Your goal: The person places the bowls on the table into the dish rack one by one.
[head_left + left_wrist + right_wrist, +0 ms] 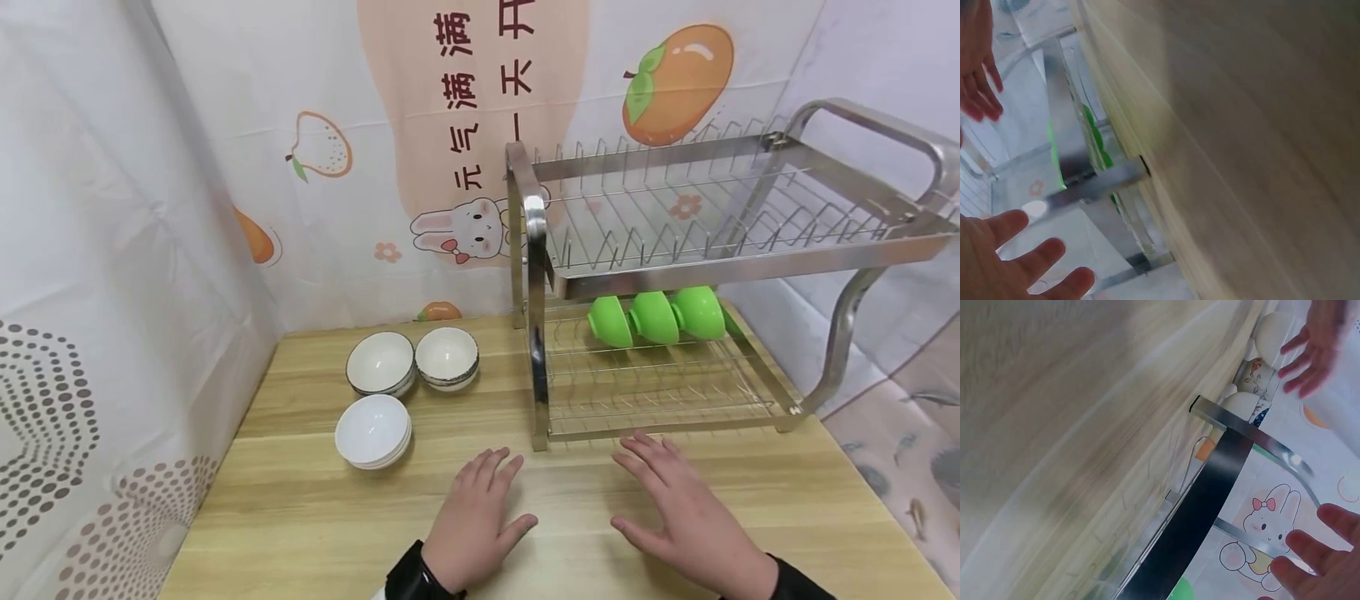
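My left hand (pixel 474 523) hovers low over the wooden table with fingers spread, holding nothing. Opposite it, my right hand (pixel 686 512) is likewise spread with nothing in it, just in front of the rack's lower shelf. A two-tier metal dish rack (pixel 536 250) stands beyond both hands. On its lower shelf three green bowls (pixel 654 318) stand on edge in a row. Left of the rack sit stacked white bowls (pixel 372 429), nearest my left hand. Behind them are two stacks of dark-rimmed bowls, one at the left (pixel 380 364) and one at the right (pixel 447 356).
The rack's upper shelf (pixel 720 208) has wire dividers and juts toward me above the lower one. A printed curtain (pixel 330 225) hangs along the table's back, and white cloth (pixel 112 250) borders its left side. The wooden table (pixel 292 508) spreads under everything.
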A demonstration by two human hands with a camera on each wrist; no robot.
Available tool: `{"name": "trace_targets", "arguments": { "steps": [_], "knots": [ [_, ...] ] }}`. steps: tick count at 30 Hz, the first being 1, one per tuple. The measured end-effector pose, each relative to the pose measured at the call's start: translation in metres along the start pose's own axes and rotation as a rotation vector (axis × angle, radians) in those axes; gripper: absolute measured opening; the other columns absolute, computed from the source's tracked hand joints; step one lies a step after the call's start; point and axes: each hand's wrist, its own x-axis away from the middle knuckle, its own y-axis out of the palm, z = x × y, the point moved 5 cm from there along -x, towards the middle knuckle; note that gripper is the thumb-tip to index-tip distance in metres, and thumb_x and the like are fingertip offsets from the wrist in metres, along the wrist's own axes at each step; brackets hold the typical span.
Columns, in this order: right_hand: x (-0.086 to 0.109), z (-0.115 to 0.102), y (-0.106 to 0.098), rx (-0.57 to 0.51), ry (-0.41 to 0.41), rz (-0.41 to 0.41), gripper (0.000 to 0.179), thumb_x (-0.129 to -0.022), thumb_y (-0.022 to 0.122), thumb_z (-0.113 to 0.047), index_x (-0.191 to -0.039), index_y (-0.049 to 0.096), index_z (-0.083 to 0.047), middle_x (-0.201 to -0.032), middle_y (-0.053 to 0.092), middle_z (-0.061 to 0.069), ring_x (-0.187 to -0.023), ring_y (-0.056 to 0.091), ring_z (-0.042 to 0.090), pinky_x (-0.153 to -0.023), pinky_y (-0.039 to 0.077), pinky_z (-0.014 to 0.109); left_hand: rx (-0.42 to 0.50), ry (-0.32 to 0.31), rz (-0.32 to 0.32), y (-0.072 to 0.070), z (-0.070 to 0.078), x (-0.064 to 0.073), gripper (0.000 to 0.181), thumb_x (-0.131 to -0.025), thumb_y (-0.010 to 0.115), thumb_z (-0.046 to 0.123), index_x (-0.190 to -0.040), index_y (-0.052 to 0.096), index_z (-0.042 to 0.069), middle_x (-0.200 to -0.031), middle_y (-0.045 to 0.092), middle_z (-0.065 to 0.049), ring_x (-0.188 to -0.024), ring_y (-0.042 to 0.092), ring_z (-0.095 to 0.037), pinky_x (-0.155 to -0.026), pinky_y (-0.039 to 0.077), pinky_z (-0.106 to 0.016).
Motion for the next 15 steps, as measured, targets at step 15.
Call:
{"name": "trace_targets", "arguments": {
  "steps": [15],
  "knots": [
    [0.021,-0.014,-0.01,0.001,-0.008,0.02,0.071,-0.077,0.074,-0.047,-0.128,0.056,-0.002,-0.133,0.051,0.013,-0.129,0.035,0.031,-0.118,0.003,0.029,-0.075,-0.069,0.131,-0.011,-0.063,-0.07,0.064,-0.086,0.069,0.038,-0.137,0.048,0.005,-0.139,0.046,-0.019,-0.126,0.038,-0.033,-0.104,0.035,-0.056]
  ]
}}
